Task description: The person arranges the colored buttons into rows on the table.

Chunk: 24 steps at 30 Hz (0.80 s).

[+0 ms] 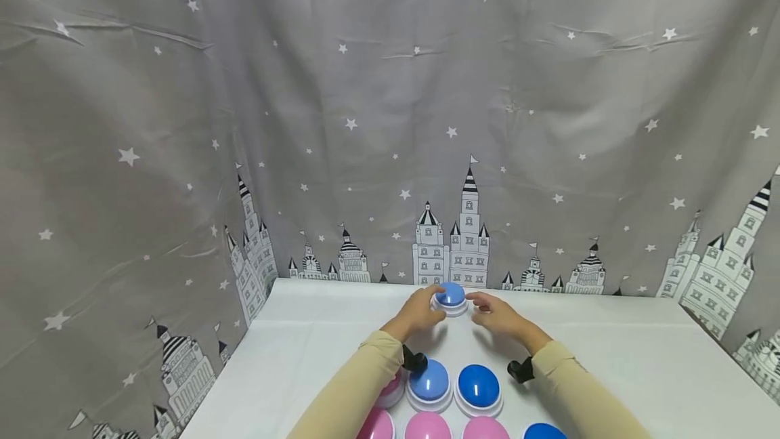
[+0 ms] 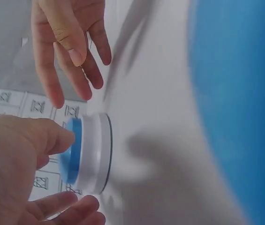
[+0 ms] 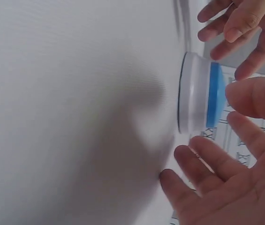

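Note:
A light blue dome push button (image 1: pixel 451 294) on a white round base stands at the far side of the white table, between both hands. My left hand (image 1: pixel 419 312) is at its left side. In the left wrist view, the thumb overlaps the edge of the blue dome (image 2: pixel 70 164) while the other fingers spread beyond the base. My right hand (image 1: pixel 498 318) is just right of the button, fingers parted and loosely bent. Seen from the right wrist, its open palm (image 3: pixel 235 187) faces the button's white base (image 3: pixel 191 93), holding nothing.
Nearer on the table (image 1: pixel 305 330) stand another light blue button (image 1: pixel 429 381), a dark blue one (image 1: pixel 479 386) and several pink ones (image 1: pixel 428 427). A further blue button (image 1: pixel 544 432) is cut off by the bottom edge. Behind hangs a grey curtain (image 1: pixel 365 87) with castles and stars.

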Each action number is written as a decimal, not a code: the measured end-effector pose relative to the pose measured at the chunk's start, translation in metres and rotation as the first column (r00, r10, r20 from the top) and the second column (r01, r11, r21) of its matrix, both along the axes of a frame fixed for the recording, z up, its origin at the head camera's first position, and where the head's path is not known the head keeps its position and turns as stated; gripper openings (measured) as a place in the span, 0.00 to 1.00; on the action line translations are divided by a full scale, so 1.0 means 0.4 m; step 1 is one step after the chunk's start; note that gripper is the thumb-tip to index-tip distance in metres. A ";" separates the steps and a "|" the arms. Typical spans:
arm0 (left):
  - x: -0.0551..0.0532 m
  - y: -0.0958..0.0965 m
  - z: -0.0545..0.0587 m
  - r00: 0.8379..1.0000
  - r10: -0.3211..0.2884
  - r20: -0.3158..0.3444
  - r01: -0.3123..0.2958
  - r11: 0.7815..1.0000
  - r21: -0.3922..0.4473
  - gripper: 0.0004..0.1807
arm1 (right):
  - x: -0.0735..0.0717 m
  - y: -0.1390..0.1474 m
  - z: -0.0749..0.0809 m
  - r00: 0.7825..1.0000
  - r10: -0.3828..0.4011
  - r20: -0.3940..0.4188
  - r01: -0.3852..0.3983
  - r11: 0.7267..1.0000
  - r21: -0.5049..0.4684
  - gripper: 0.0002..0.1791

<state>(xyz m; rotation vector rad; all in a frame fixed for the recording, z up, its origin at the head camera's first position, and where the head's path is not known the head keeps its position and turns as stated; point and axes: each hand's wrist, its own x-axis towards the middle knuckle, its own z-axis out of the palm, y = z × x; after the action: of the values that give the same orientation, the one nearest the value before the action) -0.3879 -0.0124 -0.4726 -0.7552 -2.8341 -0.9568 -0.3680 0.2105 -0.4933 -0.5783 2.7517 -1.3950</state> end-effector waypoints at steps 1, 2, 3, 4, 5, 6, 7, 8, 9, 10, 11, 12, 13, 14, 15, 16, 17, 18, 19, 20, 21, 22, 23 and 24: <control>-0.003 -0.004 -0.003 1.000 -0.010 0.003 0.010 1.000 0.005 0.29 | -0.005 -0.010 -0.007 1.000 0.003 0.002 -0.003 1.000 -0.006 0.27; -0.008 -0.006 -0.009 1.000 -0.017 0.004 0.017 1.000 0.008 0.29 | -0.008 -0.018 -0.011 1.000 0.005 0.009 -0.005 1.000 -0.016 0.27; -0.013 -0.007 -0.014 1.000 -0.017 0.004 0.017 1.000 0.003 0.28 | -0.012 -0.024 -0.014 1.000 0.016 0.007 -0.016 1.000 -0.024 0.28; -0.019 -0.006 -0.018 1.000 -0.020 0.005 0.019 1.000 0.007 0.28 | -0.015 -0.030 -0.017 1.000 0.027 0.003 -0.027 0.999 -0.032 0.28; -0.025 -0.005 -0.022 1.000 -0.019 0.007 0.019 1.000 0.007 0.28 | -0.017 -0.035 -0.018 0.999 0.032 0.001 -0.032 0.999 -0.041 0.29; -0.032 -0.003 -0.026 1.000 -0.020 0.007 0.020 1.000 0.010 0.27 | -0.019 -0.039 -0.018 0.999 0.033 0.000 -0.033 0.998 -0.045 0.29; -0.037 -0.001 -0.028 1.000 -0.020 0.008 0.020 1.000 0.018 0.27 | -0.020 -0.042 -0.017 0.999 0.032 0.000 -0.032 0.998 -0.051 0.29; -0.041 0.001 -0.029 1.000 -0.017 0.008 0.017 1.000 0.024 0.27 | -0.021 -0.045 -0.016 1.000 0.023 0.005 -0.023 0.998 -0.056 0.29; -0.045 0.003 -0.030 1.000 -0.014 0.012 0.014 0.999 0.032 0.27 | -0.022 -0.047 -0.015 1.000 0.011 0.003 -0.011 0.999 -0.051 0.29; -0.047 0.005 -0.030 1.000 -0.015 0.017 0.014 0.999 0.049 0.28 | -0.023 -0.048 -0.014 1.000 -0.006 0.008 0.006 0.999 -0.045 0.29; -0.050 0.007 -0.031 1.000 -0.011 0.023 0.009 0.998 0.055 0.27 | -0.023 -0.049 -0.012 1.000 -0.023 0.015 0.024 0.999 -0.037 0.29; -0.052 0.008 -0.031 1.000 -0.007 0.026 0.005 0.998 0.069 0.27 | -0.024 -0.050 -0.011 0.999 -0.034 0.020 0.035 0.999 -0.030 0.29; -0.053 0.008 -0.032 0.999 -0.002 0.034 -0.001 0.996 0.086 0.27 | -0.025 -0.050 -0.009 0.999 -0.043 0.026 0.044 0.999 -0.023 0.29; -0.054 0.008 -0.033 0.999 0.005 0.047 -0.010 0.994 0.105 0.27 | -0.025 -0.051 -0.008 0.998 -0.050 0.031 0.051 0.999 -0.015 0.29; -0.055 0.008 -0.033 0.999 0.007 0.047 -0.013 0.993 0.121 0.26 | -0.026 -0.051 -0.007 0.998 -0.054 0.035 0.055 0.998 -0.010 0.29; -0.056 0.008 -0.034 0.999 0.009 0.050 -0.015 0.991 0.136 0.26 | -0.027 -0.051 -0.006 0.998 -0.054 0.034 0.054 0.999 -0.008 0.29; -0.058 0.007 -0.035 0.999 0.010 0.050 -0.017 0.989 0.145 0.25 | -0.028 -0.052 -0.005 0.998 -0.051 0.038 0.051 0.999 -0.015 0.30; -0.058 0.007 -0.035 0.999 0.005 0.042 -0.012 0.988 0.152 0.25 | -0.029 -0.053 -0.005 0.998 -0.048 0.036 0.048 0.999 -0.020 0.30; -0.060 0.007 -0.035 0.999 0.006 0.042 -0.013 0.988 0.152 0.25 | -0.030 -0.053 -0.005 0.998 -0.046 0.039 0.047 0.999 -0.025 0.31; -0.062 0.007 -0.037 0.999 0.009 0.036 -0.014 0.989 0.145 0.25 | -0.031 -0.054 -0.006 0.998 -0.043 0.037 0.044 0.998 -0.033 0.31; -0.064 0.008 -0.040 1.000 0.013 0.025 -0.016 0.991 0.132 0.26 | -0.032 -0.056 -0.007 0.998 -0.044 0.037 0.046 0.998 -0.038 0.31; -0.067 0.009 -0.043 0.999 0.019 0.027 -0.022 0.993 0.119 0.26 | -0.033 -0.057 -0.008 0.998 -0.043 0.035 0.044 0.998 -0.041 0.31; -0.069 0.010 -0.047 0.999 0.023 0.022 -0.025 0.994 0.104 0.26 | -0.034 -0.058 -0.010 0.998 -0.044 0.040 0.046 0.998 -0.047 0.31; -0.071 0.010 -0.050 1.000 0.027 0.016 -0.028 0.995 0.092 0.27 | -0.034 -0.059 -0.012 0.998 -0.050 0.042 0.052 0.998 -0.045 0.30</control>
<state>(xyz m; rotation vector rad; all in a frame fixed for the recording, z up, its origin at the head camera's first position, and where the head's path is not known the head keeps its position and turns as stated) -0.4163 -0.0084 -0.4925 -0.7006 -2.7823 -1.0845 -0.3817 0.1870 -0.4983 -0.4784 2.7286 -1.4672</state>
